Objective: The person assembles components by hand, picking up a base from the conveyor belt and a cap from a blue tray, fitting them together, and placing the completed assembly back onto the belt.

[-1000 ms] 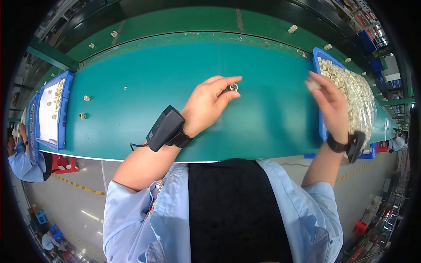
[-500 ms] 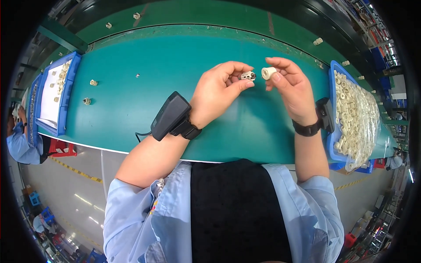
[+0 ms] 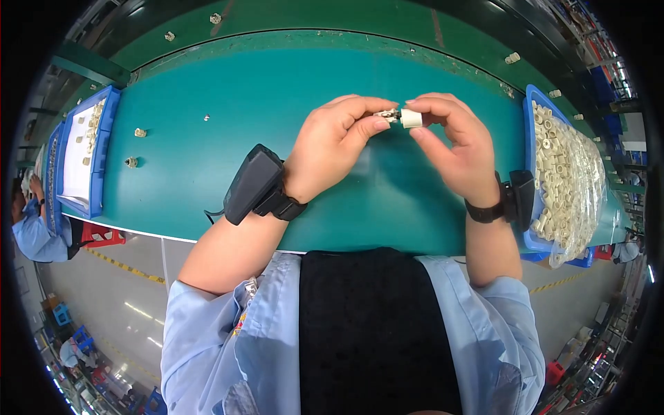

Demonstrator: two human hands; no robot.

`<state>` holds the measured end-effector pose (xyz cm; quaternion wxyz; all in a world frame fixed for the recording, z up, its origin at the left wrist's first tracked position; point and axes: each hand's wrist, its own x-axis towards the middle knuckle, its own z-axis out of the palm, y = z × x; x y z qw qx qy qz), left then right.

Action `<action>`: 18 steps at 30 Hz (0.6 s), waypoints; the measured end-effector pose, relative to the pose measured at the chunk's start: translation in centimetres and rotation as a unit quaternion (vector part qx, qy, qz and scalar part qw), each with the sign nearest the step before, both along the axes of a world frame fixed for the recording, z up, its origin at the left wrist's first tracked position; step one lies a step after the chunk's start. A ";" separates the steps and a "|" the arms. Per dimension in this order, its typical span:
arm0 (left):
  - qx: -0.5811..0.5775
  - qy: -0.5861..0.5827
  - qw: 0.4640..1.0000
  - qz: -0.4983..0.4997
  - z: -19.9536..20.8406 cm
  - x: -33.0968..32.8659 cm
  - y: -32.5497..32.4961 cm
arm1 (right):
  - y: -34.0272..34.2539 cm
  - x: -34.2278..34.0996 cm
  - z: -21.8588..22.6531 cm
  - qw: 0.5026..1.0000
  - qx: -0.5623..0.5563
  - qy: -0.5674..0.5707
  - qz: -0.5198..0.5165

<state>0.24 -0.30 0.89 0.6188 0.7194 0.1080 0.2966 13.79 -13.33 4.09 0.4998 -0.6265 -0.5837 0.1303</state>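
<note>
Between the thumb and fingers of my left hand [image 3: 330, 142] is a small socket core [image 3: 389, 115], cream with metal parts. My right hand [image 3: 456, 142] pinches a cream cylindrical sleeve [image 3: 411, 119], its thumb below and fingers above. The two pieces lie nearly in line, the core's end at the sleeve's left end; whether it has entered the sleeve I cannot tell. Both hands are over the green work surface [image 3: 332, 207], and a black device is strapped to each wrist.
A blue bin [image 3: 531, 138] on the right holds many cream sleeves [image 3: 553, 166] beside a clear plastic bag. A blue tray [image 3: 107, 149] with small parts stands at left. Two loose parts, a cream piece [image 3: 140, 133] and a metallic one [image 3: 131, 162], lie near it. A co-worker [image 3: 40, 225] sits far left.
My hands have come together, closing the gap between core and sleeve. The sleeve has turned from facing partly toward me to lying sideways.
</note>
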 end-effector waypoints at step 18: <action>0.162 -0.024 0.987 0.004 1.6 -1.1 0.2 | -0.3 -1.6 0.8 0.993 0.021 -0.115 -0.012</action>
